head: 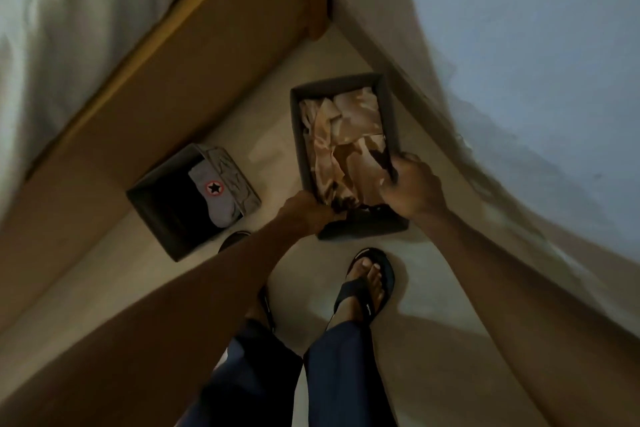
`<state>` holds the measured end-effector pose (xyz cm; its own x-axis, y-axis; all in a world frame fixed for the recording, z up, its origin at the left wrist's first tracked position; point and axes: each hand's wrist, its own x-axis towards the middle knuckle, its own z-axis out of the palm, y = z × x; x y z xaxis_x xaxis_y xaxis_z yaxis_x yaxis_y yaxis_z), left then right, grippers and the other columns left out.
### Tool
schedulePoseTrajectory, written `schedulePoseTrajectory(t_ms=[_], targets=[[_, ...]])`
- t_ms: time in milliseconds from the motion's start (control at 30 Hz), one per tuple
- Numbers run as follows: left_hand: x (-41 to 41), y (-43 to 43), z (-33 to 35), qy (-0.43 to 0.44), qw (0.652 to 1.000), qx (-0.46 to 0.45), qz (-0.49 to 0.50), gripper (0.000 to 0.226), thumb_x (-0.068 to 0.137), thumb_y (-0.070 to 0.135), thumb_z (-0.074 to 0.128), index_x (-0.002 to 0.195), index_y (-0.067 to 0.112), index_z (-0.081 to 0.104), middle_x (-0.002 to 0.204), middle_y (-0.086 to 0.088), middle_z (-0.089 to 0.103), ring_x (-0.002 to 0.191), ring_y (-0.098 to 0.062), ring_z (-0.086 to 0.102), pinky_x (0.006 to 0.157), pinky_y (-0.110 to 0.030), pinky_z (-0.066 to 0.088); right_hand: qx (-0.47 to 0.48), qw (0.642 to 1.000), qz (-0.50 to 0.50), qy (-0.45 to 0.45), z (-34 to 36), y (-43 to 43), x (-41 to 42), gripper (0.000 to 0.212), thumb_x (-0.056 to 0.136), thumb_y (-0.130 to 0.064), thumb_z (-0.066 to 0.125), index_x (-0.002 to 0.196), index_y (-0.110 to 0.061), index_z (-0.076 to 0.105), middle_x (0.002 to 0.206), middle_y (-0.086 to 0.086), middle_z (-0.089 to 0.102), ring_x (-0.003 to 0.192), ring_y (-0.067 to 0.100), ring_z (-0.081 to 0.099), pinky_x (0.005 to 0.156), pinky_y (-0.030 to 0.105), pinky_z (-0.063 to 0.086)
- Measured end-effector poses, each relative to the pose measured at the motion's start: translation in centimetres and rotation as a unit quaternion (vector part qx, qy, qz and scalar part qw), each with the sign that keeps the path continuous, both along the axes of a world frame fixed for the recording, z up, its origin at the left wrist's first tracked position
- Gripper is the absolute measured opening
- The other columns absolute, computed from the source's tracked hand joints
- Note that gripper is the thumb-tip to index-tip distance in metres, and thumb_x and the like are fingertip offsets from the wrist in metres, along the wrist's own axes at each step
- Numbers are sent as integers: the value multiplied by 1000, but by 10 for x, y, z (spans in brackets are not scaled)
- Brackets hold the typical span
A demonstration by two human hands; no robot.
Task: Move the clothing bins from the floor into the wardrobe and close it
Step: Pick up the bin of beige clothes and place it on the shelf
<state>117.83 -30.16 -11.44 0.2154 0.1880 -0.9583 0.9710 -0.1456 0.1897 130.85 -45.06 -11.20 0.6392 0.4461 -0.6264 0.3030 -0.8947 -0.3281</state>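
Observation:
A dark grey bin point(298, 121) filled with crumpled tan clothing sits on the floor by the wall. My left hand point(308, 210) grips its near left corner and my right hand point(412, 185) grips its near right edge. To the left, a second dark bin point(152, 198) stands on the floor beside the wooden bed frame, holding dark clothes and a grey item with a red-ringed star badge point(214, 188). The wardrobe is out of view.
A wooden bed frame point(194, 55) with a white mattress runs along the left. A pale blue wall point(536, 45) rises on the right. My feet in black sandals point(369, 282) stand on the light floor just behind the bins.

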Motion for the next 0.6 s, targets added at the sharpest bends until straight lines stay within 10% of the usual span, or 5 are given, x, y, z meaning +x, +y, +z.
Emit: schedulePoseTrajectory(t_ms=[100,233,600], targets=[[4,13,4,-17,991,108,78,51,83,43,57,122,9,56,113,-13,63,96,-29,62,85,-40,56,7,995,-85,53,6,-4,-17,36,91,-23,54,126,-19,57,111,8,62,101,30,61,79,35,50],[-21,32,11,-93,949,290,-86,65,83,43,42,143,20,34,154,-16,27,135,-40,34,105,-56,38,17,980,-76,183,13,-7,-44,46,92,-27,56,137,-19,51,136,7,58,123,26,54,100,40,47],[-42,42,15,-94,985,143,35,29,89,21,60,118,17,57,116,-11,63,100,-29,61,84,-39,54,-62,994,-63,71,14,1,-53,36,92,-27,50,126,-21,61,124,8,63,115,32,57,90,41,51]])
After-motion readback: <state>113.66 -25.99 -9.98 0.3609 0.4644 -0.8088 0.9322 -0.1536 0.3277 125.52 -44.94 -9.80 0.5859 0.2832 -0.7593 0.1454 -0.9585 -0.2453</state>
